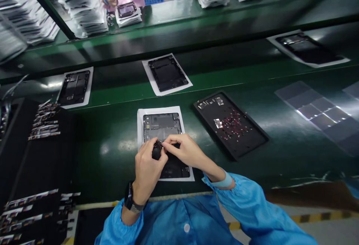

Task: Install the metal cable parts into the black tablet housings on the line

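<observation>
From my end: green bench (109,177), smooth, glossy, throwing back pale light patches. Black tray (251,142) next, matte, rectangular, low raised rim, set at an angle to the right of the work. White sheet (140,125) straight ahead on the bench, flat, edges showing around the tablet shell (162,121). Shell lies open on it: thin rectangle, rounded corners, grey upper stretch with small fittings along the rim, blacker lower down. My view of its middle is partly blocked by the hands.

Left hand (147,166) has thumb and fingers curled around a small black part (156,153), holding it just above the shell. Right hand (186,149) has thumb and fingertip pinched together at that part's edge; I can't tell what they grip. Part reads dark, smooth and rounded below, knobbly on top; detail too small. Finest stuff: thin reddish wires (234,123), loosely tangled in the tray, pale tips.
</observation>
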Available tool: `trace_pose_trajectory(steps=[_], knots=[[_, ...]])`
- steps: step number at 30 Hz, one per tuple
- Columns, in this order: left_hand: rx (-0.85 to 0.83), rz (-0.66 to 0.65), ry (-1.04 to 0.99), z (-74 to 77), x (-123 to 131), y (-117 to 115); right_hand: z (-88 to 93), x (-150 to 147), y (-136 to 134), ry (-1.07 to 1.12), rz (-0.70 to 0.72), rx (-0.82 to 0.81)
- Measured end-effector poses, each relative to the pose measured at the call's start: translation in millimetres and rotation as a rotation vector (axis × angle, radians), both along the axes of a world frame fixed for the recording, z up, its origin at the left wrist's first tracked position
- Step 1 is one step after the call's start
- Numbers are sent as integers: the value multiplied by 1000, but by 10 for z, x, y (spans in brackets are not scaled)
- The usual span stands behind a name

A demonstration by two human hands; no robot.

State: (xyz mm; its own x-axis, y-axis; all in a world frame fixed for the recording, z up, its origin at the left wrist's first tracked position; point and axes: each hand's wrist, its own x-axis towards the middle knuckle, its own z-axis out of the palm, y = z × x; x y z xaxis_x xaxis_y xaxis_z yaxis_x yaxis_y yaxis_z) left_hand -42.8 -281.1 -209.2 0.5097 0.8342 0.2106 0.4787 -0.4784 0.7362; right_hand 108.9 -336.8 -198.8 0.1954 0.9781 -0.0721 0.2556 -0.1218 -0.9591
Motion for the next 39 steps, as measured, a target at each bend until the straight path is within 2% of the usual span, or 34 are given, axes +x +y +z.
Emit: trace_pose_trajectory(steps=[4,7,12,14,16,19,21,24,29,32,35,39], knots=[[-5,34,-21,-5,4,-24,6,5,3,0,2,-1],[-53,30,-54,55,-13,3,28,3,12,24,21,-14],[-315,-189,-15,282,-129,191,88,61,-5,27,112,-10],[-405,-191,-20,408,-215,279,109,151,-73,-80,90,26],[-465,-104,-105,551,-315,351,113,256,-191,-185,80,43],[-467,143,-421,753,-439,431,61,335,-410,-235,139,33],[-479,254,-618,817,-463,465,-14,291,-523,-239,138,35],[-633,241,-722,727,-383,449,-144,140,-591,-251,34,65],[-852,213,-682,232,-86,124,-239,-18,-575,-230,-122,53],[-907,176,-586,-2,75,-129,-238,-39,-589,-194,-172,29],[-877,151,-534,-84,182,-288,-242,-58,-623,-159,-198,21],[-889,133,-545,-82,216,-346,-241,-72,-658,-93,-204,5]])
